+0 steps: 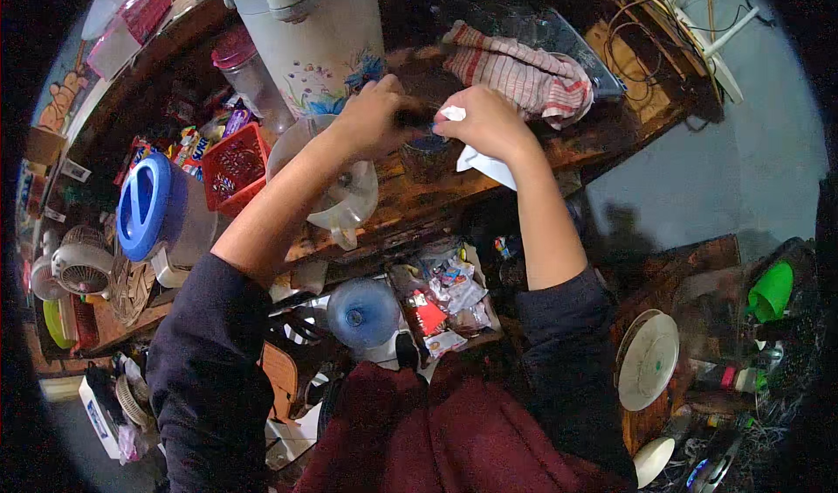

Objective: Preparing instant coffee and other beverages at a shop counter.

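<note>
My right hand grips a piece of white paper or a packet; one end sticks out by the thumb and the rest hangs below the palm. My left hand reaches in from the other side. Its fingers are blurred and in shadow, so what they touch is unclear. Between and just under both hands stands a dark glass or cup on the wooden table. A clear plastic pitcher is partly covered by my left forearm. Behind my left hand rises a white dispenser with a flower print.
Right of my hands lies a red-striped cloth. To the left are a red basket, a blue-lidded container and a pink-lidded jar. Below the table edge are a blue bottle and a box of wrappers.
</note>
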Demonstrator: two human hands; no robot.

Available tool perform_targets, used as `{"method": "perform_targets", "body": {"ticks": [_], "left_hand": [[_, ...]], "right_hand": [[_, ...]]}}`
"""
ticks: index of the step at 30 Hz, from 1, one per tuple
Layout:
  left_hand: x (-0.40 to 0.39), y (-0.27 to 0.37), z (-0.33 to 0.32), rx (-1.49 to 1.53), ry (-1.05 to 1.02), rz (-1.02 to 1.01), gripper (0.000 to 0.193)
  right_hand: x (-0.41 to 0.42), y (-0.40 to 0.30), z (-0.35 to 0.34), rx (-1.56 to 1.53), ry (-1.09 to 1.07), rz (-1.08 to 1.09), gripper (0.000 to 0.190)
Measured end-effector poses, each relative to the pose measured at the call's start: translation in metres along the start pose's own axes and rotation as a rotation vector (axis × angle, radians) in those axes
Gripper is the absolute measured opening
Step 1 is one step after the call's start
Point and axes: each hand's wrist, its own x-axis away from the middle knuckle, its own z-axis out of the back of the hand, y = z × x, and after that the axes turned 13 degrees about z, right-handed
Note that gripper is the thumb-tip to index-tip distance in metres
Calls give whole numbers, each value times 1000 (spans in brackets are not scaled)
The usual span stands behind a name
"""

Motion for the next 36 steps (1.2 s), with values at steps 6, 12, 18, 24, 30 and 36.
{"method": "perform_targets", "body": {"ticks": [6,12,18,24,30,36], "left_hand": [[-1,22,9,-213,88,60,27],[-2,25,7,-236,62,99,25],[-2,40,16,-353,25,181,24],[2,37,14,-365,50,137,24],[13,35,15,-329,58,68,27],[36,63,17,-209,185,61,27]], "right_hand": [[4,4,-16,-26,298,-41,23],[18,29,-13,81,259,-134,28],[10,55,-37,135,60,160,62],[9,46,-29,163,-105,31,58],[50,44,-32,97,163,95,27],[85,33,-62,-5,322,-49,21]]}}
